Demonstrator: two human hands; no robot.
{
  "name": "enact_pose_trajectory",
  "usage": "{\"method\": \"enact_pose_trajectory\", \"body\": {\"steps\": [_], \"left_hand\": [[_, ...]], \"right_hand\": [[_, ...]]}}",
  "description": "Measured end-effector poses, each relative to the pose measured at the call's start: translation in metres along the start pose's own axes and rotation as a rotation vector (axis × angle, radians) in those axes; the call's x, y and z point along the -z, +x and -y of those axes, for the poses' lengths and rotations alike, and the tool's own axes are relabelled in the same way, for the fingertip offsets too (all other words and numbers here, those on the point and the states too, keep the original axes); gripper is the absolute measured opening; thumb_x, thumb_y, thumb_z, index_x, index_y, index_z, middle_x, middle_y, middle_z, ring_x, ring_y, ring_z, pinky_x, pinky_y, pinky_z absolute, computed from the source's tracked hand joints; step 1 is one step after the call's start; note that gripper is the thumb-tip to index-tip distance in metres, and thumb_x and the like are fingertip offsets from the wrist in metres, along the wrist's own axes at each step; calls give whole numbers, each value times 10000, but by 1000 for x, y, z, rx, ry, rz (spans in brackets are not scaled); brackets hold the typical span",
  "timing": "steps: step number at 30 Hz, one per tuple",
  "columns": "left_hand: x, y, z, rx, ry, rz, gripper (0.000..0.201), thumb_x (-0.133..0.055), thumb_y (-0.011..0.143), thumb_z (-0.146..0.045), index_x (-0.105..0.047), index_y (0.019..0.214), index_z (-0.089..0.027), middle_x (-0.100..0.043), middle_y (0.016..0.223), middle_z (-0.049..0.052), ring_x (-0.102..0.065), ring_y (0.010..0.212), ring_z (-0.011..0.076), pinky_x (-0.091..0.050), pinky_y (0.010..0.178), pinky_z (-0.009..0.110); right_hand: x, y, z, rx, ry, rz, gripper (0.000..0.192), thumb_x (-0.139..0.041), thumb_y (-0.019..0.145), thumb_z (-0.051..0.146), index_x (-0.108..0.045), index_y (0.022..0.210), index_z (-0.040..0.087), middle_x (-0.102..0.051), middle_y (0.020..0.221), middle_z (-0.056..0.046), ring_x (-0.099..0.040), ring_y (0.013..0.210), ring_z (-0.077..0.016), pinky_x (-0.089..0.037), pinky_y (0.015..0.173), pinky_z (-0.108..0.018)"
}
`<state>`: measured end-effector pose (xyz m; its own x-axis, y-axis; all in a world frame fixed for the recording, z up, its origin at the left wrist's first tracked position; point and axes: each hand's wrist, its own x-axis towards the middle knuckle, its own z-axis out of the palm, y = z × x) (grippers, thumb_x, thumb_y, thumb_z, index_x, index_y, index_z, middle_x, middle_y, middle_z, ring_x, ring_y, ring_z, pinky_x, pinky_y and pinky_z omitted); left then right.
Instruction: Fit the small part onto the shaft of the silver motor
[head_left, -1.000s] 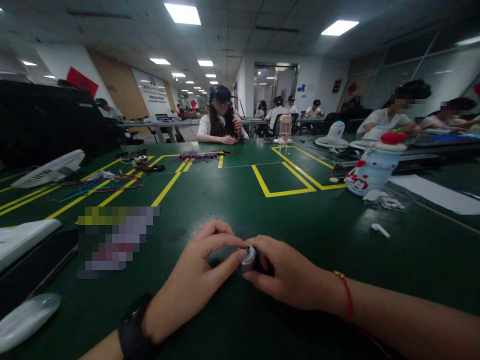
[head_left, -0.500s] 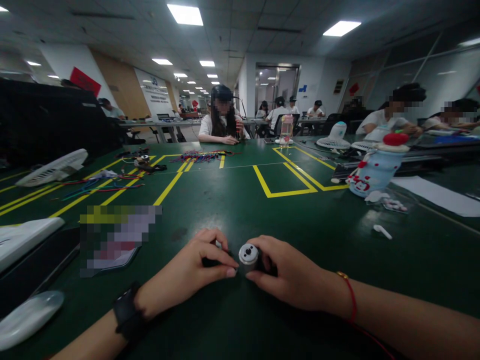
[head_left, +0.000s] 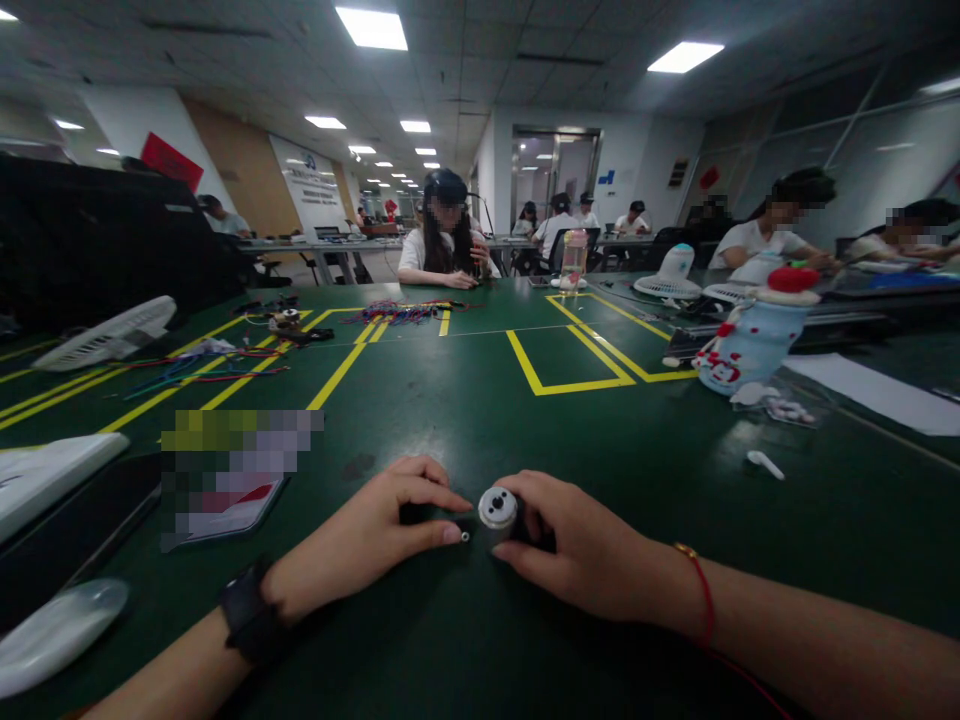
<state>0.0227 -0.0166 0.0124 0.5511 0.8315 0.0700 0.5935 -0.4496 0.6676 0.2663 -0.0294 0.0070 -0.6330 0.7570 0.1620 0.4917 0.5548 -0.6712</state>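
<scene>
Metal cylinder [head_left: 497,512] upright on green tabletop [head_left: 600,430], between both hands, dark spots in pale top face. Right hand [head_left: 576,540] curls thumb and fingers round its side, gripping. Left hand [head_left: 375,525] has thumb and index finger parted, nothing seen in grasp; small ring [head_left: 465,537] at thumb tip, contact unclear. Good handling: keep cylinder braced vertical, pinch ring lightly by edges, avoid flicking it away

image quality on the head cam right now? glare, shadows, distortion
Head view: ceiling lights blown white; soft glare on the green tabletop; wide-angle stretch towards the edges; dark shadow under the right hand; top of the metal cylinder reads clearly; small ring beside the left hand too tiny for detail.
</scene>
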Motion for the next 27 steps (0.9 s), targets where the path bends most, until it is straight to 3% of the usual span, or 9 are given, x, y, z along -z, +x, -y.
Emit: {"method": "enact_pose_trajectory", "body": {"steps": [9, 20, 27], "left_hand": [[14, 4, 23, 188, -68, -226, 237, -563, 863, -398, -716, 980, -261, -674, 1024, 60, -601, 979, 276, -441, 897, 433], [12, 2, 22, 114, 2, -144, 205, -550, 877, -319, -703, 1001, -261, -651, 1052, 45, -596, 984, 239, -446, 901, 404], [13, -2, 7, 2, 60, 43, 181, -693, 795, -338, -702, 963, -272, -607, 1101, 22, -553, 1048, 232, -408, 941, 382]], "right_hand": [[1, 0, 1, -12, 20, 13, 304, -639, 822, 236, -561, 1112, 189, -577, 919, -31, -504, 691, -134, -408, 610, -270], [0, -1, -1, 0, 20, -6, 337, -622, 806, 198, -542, 1132, 180, -581, 924, -36, -503, 696, -135, -411, 617, -269], [0, -1, 0, 8, 14, 0, 257, -614, 806, 186, -555, 1056, 180, -584, 912, -29, -502, 694, -133, -408, 615, -264]]}}
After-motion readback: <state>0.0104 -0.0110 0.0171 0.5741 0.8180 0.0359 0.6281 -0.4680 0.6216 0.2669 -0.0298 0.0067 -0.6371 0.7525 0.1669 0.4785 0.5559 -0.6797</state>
